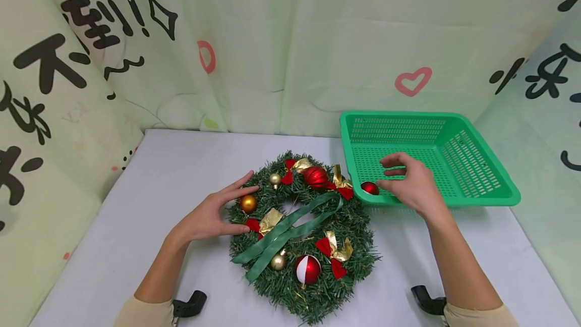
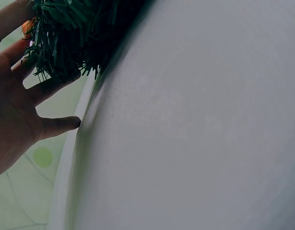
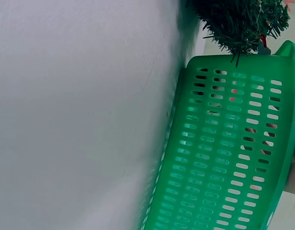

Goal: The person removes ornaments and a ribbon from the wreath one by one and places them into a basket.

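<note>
A green wreath (image 1: 358, 246) lies on the table, decorated with red and gold bows, gold balls, a ridged red ball (image 1: 313, 176), a red-and-white ball (image 1: 308, 269) and a dark green ribbon (image 1: 281, 231). My left hand (image 1: 211, 213) rests at the wreath's left edge, fingers and thumb spread, near an orange-gold ball (image 1: 248, 204). Over the near left part of a green basket (image 1: 481, 201) reaches my right hand (image 1: 415, 183), its thumb and fingers apart. A shiny red ball (image 1: 369, 188) sits in the basket's near left corner, right by the thumb tip.
The basket stands at the back right of the white-covered table (image 1: 181, 165), close against the wreath's upper right side. Behind and at both sides hangs a pale printed curtain (image 1: 281, 54). Each wrist wears a black mount (image 1: 190, 304).
</note>
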Available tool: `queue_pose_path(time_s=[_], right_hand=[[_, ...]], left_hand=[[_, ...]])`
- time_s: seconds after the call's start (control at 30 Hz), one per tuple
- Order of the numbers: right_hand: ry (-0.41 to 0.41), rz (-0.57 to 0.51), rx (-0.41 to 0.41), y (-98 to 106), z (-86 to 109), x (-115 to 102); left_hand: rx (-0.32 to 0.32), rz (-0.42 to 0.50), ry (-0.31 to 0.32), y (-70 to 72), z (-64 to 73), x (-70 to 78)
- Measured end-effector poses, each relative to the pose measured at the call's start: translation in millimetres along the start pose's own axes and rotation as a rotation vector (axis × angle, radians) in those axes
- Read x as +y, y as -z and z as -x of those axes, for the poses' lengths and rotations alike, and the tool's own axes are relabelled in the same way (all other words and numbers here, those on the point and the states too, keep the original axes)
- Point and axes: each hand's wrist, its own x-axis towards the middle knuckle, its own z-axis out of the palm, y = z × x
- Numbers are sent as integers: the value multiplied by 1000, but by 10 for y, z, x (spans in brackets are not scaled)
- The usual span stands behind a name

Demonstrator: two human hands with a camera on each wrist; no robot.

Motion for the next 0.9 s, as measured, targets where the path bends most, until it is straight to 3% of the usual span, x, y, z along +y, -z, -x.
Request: queue_pose_path(time_s=[0.9], right_hand=[[32, -39, 46, -4, 130, -84]], left_hand=[[1, -11, -4, -6, -5, -34]])
